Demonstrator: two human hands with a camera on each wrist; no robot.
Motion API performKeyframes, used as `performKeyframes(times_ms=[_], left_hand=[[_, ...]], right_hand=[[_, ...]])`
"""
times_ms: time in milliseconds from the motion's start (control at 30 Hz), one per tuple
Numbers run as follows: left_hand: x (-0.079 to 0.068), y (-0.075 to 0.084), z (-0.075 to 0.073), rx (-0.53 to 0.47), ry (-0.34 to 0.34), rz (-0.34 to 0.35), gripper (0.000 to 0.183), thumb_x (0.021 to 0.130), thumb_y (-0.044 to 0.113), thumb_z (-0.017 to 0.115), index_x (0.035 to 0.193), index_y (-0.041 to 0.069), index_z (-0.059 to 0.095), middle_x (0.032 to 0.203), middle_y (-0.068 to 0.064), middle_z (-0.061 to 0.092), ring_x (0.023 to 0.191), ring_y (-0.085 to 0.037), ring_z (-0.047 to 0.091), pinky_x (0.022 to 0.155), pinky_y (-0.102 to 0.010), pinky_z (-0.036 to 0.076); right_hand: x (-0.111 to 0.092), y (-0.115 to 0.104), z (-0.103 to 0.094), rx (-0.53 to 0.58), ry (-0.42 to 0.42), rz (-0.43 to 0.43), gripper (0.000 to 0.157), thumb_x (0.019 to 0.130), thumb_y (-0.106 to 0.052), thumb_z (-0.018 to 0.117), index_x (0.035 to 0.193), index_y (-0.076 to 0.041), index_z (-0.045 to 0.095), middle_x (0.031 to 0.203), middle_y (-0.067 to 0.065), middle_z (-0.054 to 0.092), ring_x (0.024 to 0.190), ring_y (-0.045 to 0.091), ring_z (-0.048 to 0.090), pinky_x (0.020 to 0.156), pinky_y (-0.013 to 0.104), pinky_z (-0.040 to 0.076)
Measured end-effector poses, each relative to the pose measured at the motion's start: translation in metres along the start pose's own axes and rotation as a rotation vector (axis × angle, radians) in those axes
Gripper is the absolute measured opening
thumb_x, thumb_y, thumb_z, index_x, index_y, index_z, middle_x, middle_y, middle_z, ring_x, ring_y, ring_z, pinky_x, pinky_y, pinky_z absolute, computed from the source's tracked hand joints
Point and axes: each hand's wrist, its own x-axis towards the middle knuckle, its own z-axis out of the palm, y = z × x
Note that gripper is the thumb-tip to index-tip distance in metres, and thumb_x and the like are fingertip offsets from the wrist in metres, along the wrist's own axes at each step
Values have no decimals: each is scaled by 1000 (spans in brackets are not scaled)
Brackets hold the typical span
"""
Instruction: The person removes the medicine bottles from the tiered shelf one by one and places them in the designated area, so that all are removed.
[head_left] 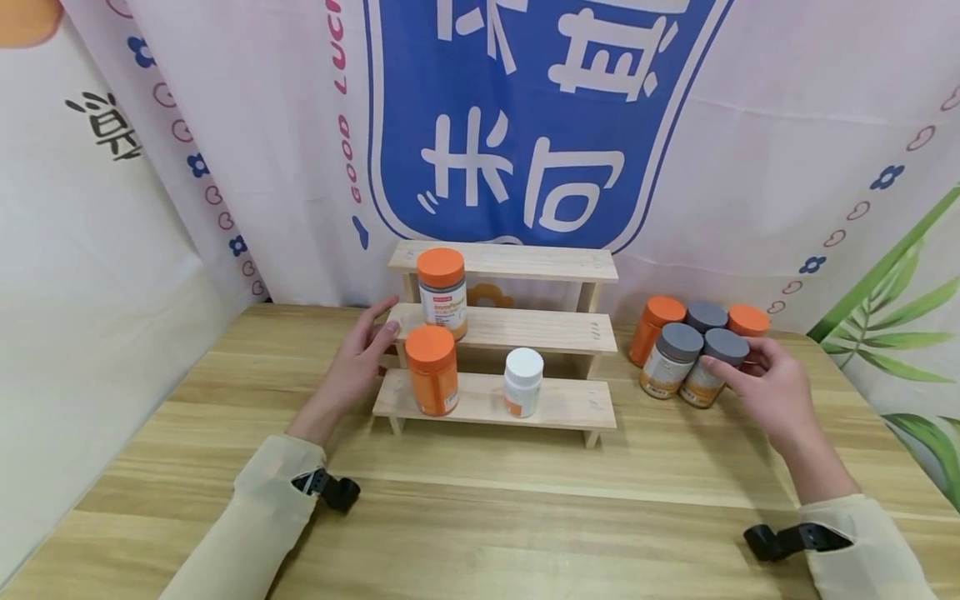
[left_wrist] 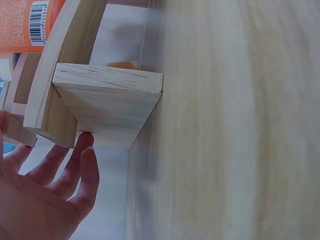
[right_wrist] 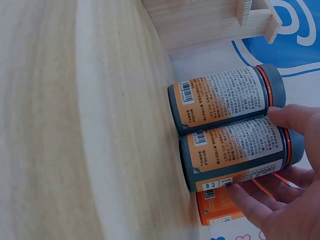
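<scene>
the right grip (head_left: 780, 387) has a grey-lidded jar (head_left: 703, 387) between thumb (right_wrist: 292, 117) and fingers (right_wrist: 252, 204).

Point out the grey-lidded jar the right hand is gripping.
The front-right grey-lidded jar in the head view: the right hand grips it between thumb and fingers. The front-left jar stands beside it, the rear grey-lidded jar behind.

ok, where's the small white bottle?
Head view, just right of center: the white bottle stands upright on the lowest shelf of the wooden rack, to the right of the orange jar on that shelf.
</scene>
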Motion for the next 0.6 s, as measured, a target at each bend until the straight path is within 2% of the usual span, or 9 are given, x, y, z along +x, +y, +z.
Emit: performKeyframes(times_ms=[200, 367, 433, 600], left_hand=[[-1, 2, 0, -11, -3, 0, 58, 115, 43, 40, 170, 27, 27, 141, -26, 61, 115, -30, 64, 81, -35, 53], [-1, 1, 0, -10, -5, 2, 58, 115, 44, 39, 170, 28, 27, 142, -26, 60, 114, -28, 64, 81, -35, 53], [-1, 0, 1, -8, -4, 1, 58, 115, 44, 39, 170, 27, 27, 141, -25, 60, 113, -27, 63, 80, -35, 53], [-1, 1, 1, -13, -5, 5, 59, 115, 45, 40, 170, 27, 27, 141, -25, 60, 113, -26, 63, 81, -36, 53]], right_hand=[[1, 2, 1, 4, -11, -9, 82, 100, -50, 71, 156, 3, 42, 150, 27, 55, 121, 23, 57, 75, 4, 43], [1, 2, 1, 6, -20, -14, 86, 100, -53, 70, 158, 3, 40, 151, 29, 54, 131, 39, 54, 75, 5, 42], [1, 2, 1, 3, -24, -12, 87, 99, -54, 69, 159, 3, 39, 152, 30, 53, 133, 42, 53, 77, 7, 43], [1, 2, 0, -12, -30, 6, 92, 99, -57, 68, 161, 2, 35, 154, 30, 51, 138, 45, 51, 88, 22, 48]])
